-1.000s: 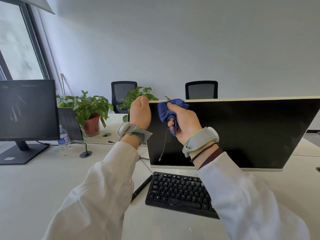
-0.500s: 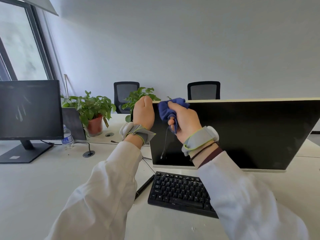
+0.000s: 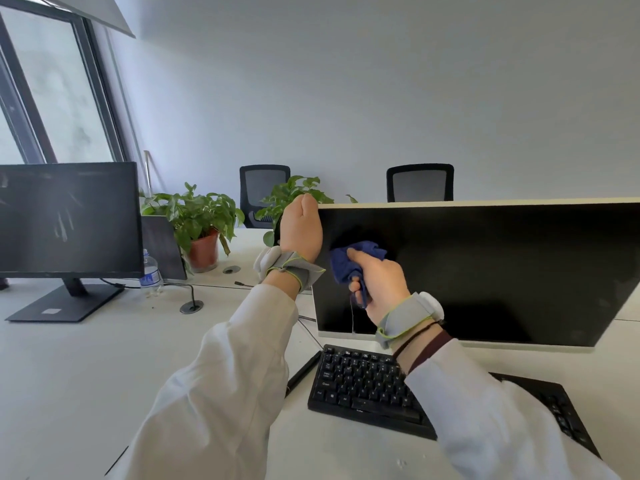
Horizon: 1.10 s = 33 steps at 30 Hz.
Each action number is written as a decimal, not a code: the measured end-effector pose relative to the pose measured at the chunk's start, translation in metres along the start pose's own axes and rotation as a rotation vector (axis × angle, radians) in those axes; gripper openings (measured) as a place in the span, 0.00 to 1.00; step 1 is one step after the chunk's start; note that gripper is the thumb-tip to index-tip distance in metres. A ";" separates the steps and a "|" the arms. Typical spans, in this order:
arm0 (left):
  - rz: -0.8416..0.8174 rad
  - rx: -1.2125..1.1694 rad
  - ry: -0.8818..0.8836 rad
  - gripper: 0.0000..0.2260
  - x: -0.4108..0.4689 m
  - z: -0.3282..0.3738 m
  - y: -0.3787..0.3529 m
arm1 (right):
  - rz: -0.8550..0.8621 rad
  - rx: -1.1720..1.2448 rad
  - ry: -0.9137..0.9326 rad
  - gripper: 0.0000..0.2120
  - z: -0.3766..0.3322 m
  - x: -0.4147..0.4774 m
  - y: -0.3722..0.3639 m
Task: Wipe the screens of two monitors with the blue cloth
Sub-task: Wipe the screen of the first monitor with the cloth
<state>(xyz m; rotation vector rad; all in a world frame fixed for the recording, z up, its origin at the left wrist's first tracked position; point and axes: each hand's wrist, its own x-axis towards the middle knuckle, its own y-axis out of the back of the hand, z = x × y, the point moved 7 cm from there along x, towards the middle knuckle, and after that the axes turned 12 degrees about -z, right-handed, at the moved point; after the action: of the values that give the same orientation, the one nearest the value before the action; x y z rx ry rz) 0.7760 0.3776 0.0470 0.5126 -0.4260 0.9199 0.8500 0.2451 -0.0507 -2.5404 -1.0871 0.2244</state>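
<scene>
The left hand (image 3: 300, 230) is gripping the upper left corner of the near monitor (image 3: 502, 271). The right hand (image 3: 379, 285) is clutching the bunched cloth (image 3: 346, 261) and pressing it against the upper left area of the screen, just beside the left hand. A keyboard (image 3: 363, 386) is lying on the desk (image 3: 86, 358) below this monitor. A second monitor (image 3: 69, 216) is standing well apart at the left, its screen showing smears. A bottle (image 3: 149, 271) and a plant (image 3: 197, 216) are standing beside it.

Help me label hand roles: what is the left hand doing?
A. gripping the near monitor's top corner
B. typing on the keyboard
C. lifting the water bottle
A: the left hand grips the top corner of the near monitor; the right hand holds the blue cloth on its screen.
</scene>
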 end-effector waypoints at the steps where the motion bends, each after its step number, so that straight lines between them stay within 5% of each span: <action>1: -0.002 -0.001 0.000 0.17 0.000 0.000 -0.001 | -0.007 -0.020 0.035 0.13 -0.015 -0.001 -0.006; 6: -0.009 0.018 -0.003 0.17 0.001 0.000 -0.001 | -0.080 0.031 0.055 0.15 -0.050 -0.001 -0.026; 17: -0.026 -0.016 0.030 0.16 -0.003 0.000 0.001 | 0.052 -0.074 -0.027 0.17 0.050 0.010 0.021; 26: -0.031 -0.011 0.010 0.16 -0.002 0.001 -0.001 | 0.022 -0.098 0.106 0.18 -0.027 0.001 -0.011; 33: -0.042 -0.032 0.040 0.15 -0.001 -0.002 -0.001 | 0.027 -0.009 -0.032 0.17 0.053 0.015 0.022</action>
<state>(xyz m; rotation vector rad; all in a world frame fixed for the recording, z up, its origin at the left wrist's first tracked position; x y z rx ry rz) 0.7767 0.3778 0.0444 0.4719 -0.3918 0.8800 0.8604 0.2560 -0.1079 -2.5693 -1.0686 0.2691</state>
